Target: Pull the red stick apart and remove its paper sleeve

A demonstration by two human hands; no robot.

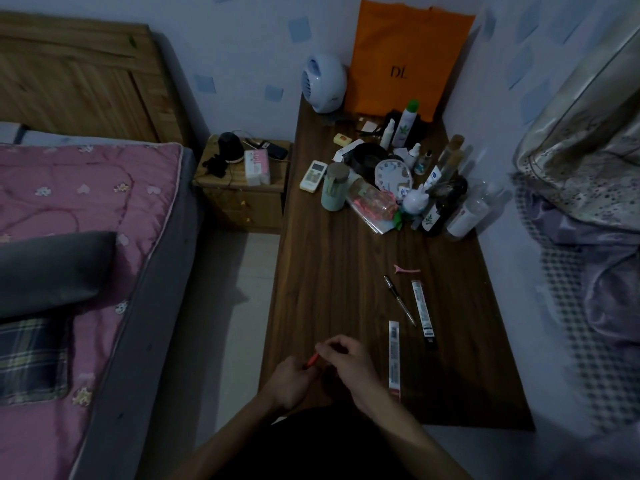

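Your left hand (290,379) and right hand (346,358) both pinch a slim red pen (312,359) above the near edge of the dark wooden desk (329,271). Just right of the pen on that desk lies a long refill packet (394,358).

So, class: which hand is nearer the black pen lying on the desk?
Right. The right hand lies just below-left of the black pen; the left hand sits farther left, beyond the right, both holding a red pen.
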